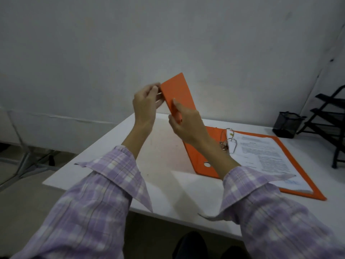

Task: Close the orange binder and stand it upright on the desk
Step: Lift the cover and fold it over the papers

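Observation:
The orange binder [200, 156] lies open on the white desk [164, 165], its back cover flat to the right with printed pages [265, 156] on the metal rings [226, 141]. Its front cover [177, 90] is raised steeply above the desk. My left hand [146, 103] pinches the cover's upper left edge. My right hand [186, 120] grips the same cover lower down, thumb on its face. The spine with its round finger hole [207, 164] rests on the desk.
A black mesh pen cup [286, 124] stands at the desk's far right, beside a black tiered rack [332, 124]. A grey wall rises behind the desk. A folding frame [28, 156] stands on the floor to the left.

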